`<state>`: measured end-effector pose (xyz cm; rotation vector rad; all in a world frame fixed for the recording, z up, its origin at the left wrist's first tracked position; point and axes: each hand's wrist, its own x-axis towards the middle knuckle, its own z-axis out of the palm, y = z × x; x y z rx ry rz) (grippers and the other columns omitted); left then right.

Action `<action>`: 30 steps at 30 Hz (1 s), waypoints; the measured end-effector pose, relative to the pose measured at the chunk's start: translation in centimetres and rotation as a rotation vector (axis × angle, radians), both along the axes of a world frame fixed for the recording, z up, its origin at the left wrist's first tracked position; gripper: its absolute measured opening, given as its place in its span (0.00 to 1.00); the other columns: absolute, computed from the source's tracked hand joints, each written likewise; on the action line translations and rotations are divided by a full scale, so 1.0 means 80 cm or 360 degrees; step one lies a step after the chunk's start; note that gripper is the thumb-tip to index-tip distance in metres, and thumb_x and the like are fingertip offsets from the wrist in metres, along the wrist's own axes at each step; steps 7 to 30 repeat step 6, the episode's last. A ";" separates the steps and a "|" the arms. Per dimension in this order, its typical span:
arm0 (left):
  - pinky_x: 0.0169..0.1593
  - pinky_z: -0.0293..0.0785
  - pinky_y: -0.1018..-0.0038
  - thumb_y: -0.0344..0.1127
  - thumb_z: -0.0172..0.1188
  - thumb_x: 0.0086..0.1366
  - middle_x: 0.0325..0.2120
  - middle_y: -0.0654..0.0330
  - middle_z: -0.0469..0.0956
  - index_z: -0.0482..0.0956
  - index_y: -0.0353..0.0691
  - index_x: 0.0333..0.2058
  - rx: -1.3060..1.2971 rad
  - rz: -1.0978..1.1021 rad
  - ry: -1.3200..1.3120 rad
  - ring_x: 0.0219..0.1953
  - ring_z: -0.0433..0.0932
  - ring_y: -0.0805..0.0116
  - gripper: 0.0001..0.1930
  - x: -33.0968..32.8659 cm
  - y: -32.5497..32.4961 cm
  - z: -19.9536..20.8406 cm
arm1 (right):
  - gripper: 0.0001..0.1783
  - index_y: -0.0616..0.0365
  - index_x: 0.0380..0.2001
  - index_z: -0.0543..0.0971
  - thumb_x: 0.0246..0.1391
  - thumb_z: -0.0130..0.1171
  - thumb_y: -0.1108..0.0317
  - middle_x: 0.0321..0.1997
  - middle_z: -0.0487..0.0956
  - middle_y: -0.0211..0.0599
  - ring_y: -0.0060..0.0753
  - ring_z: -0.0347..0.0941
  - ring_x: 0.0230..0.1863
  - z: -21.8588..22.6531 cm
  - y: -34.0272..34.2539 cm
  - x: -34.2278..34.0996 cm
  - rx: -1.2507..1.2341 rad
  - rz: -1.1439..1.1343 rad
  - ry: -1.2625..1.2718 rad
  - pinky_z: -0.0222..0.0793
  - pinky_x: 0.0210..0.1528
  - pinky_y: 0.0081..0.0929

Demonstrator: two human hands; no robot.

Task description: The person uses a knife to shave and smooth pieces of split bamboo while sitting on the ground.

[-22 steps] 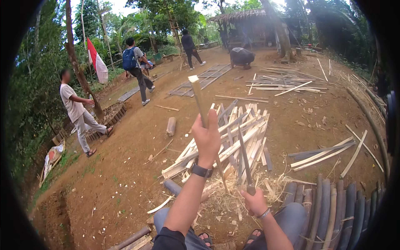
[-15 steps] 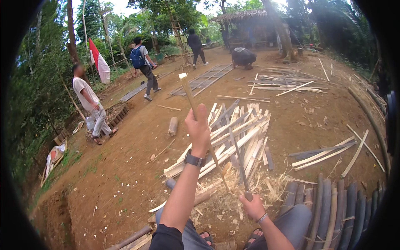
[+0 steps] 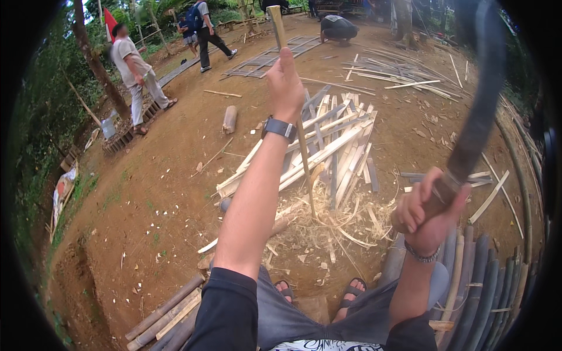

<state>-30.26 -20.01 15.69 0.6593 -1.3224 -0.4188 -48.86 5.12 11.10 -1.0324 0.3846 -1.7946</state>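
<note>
My left hand [image 3: 285, 90], arm stretched forward, is closed round a long bamboo stick [image 3: 277, 28] that stands almost upright. Its lower end comes down among pale curly shavings [image 3: 351, 219] on the ground. At the right, my right hand [image 3: 432, 212] grips the wooden handle of a machete [image 3: 483, 93], whose dark blade points up and away from the stick. Beyond the shavings lies a heap of split bamboo strips [image 3: 342, 143], some pale, some dark.
Round bamboo poles [image 3: 480, 286] lie side by side at my right, and more pieces [image 3: 167, 310] at lower left. Farther off are a short log [image 3: 230, 119], another strip pile [image 3: 404, 76] and a bamboo lattice [image 3: 269, 58]. A person crouches [image 3: 338, 28] there; others walk at left.
My right hand has lifted the machete from low beside the stick to high at the right. The stick stays in my left hand. My view has tilted downward, and people at left have moved.
</note>
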 end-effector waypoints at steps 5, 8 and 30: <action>0.19 0.48 0.77 0.68 0.35 0.66 0.12 0.72 0.55 0.57 0.45 0.14 -0.0080 0.0068 0.0009 0.15 0.53 0.80 0.33 -0.007 0.001 0.006 | 0.37 0.59 0.28 0.72 0.56 0.39 0.30 0.14 0.72 0.34 0.33 0.65 0.11 -0.337 -0.029 0.093 0.1028 -0.0204 0.1187 0.67 0.17 0.38; 0.24 0.55 0.68 0.67 0.36 0.67 0.11 0.65 0.61 0.64 0.37 0.17 0.0025 0.0036 0.0023 0.17 0.59 0.70 0.36 -0.006 0.003 0.000 | 0.38 0.61 0.29 0.75 0.54 0.43 0.30 0.15 0.76 0.38 0.38 0.68 0.12 -0.439 -0.028 0.106 0.1195 -0.0193 0.1667 0.72 0.21 0.44; 0.24 0.55 0.68 0.67 0.36 0.67 0.11 0.65 0.61 0.64 0.37 0.17 0.0025 0.0036 0.0023 0.17 0.59 0.70 0.36 -0.006 0.003 0.000 | 0.38 0.61 0.29 0.75 0.54 0.43 0.30 0.15 0.76 0.38 0.38 0.68 0.12 -0.439 -0.028 0.106 0.1195 -0.0193 0.1667 0.72 0.21 0.44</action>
